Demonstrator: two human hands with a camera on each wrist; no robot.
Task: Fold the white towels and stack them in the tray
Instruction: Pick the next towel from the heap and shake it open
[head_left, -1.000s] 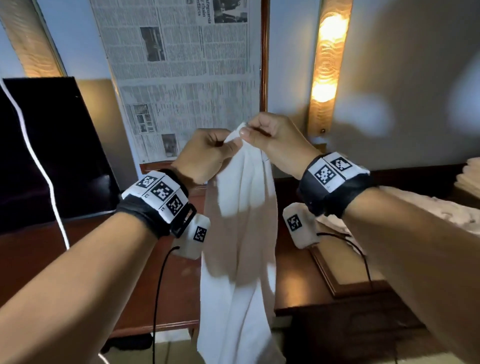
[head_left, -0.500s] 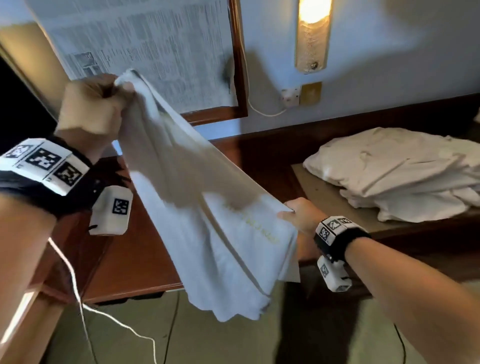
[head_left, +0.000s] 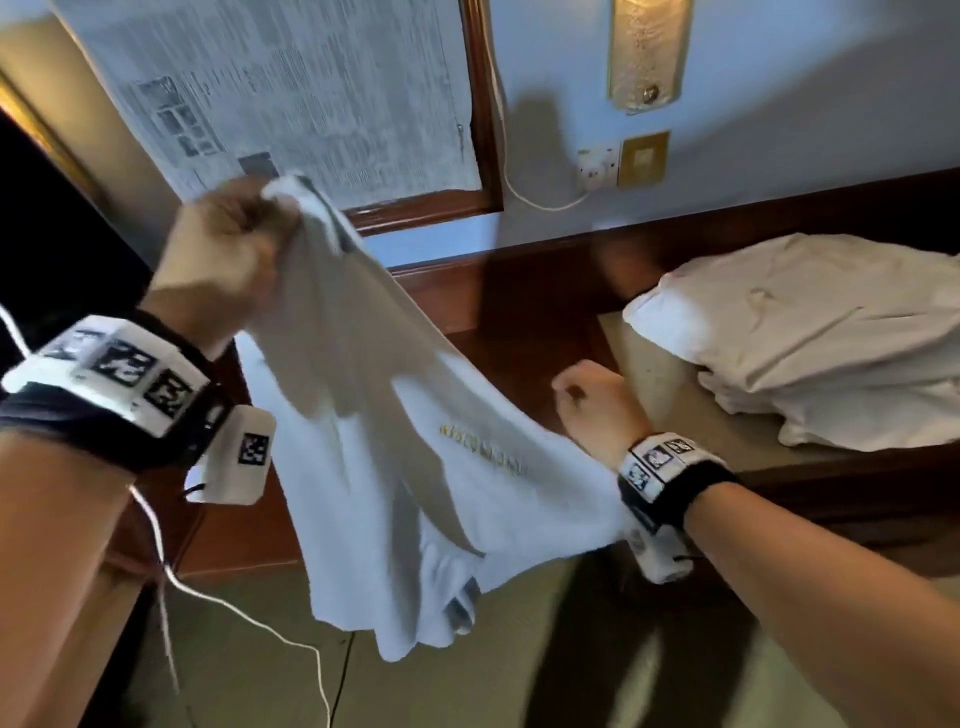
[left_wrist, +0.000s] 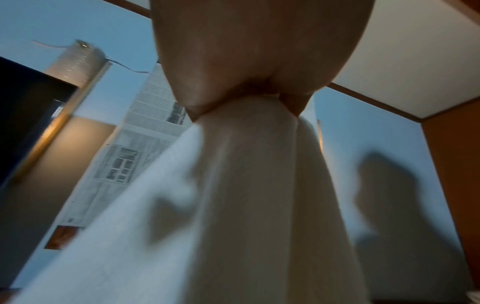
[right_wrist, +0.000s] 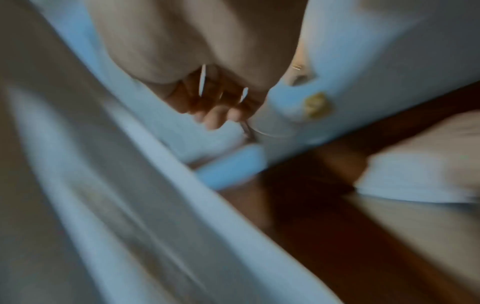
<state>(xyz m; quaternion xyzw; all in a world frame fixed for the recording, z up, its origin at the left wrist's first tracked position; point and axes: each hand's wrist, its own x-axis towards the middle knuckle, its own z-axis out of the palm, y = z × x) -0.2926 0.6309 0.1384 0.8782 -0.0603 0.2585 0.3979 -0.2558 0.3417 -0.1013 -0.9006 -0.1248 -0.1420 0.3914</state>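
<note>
Your left hand (head_left: 218, 260) grips the white towel's (head_left: 395, 447) top corner, raised above the desk (head_left: 519, 291); your right hand (head_left: 597, 410), fingers curled, holds its lower edge beside the tray (head_left: 639, 358) of towels (head_left: 810, 332).

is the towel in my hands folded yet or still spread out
Not folded: the towel hangs loosely spread between the left hand, gripping one end, and the right hand.

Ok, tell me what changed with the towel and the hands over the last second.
The hands parted: the left hand kept gripping the towel corner up high, the right hand went down its edge to the right, stretching it slantwise. The towel pile stayed in the tray.
</note>
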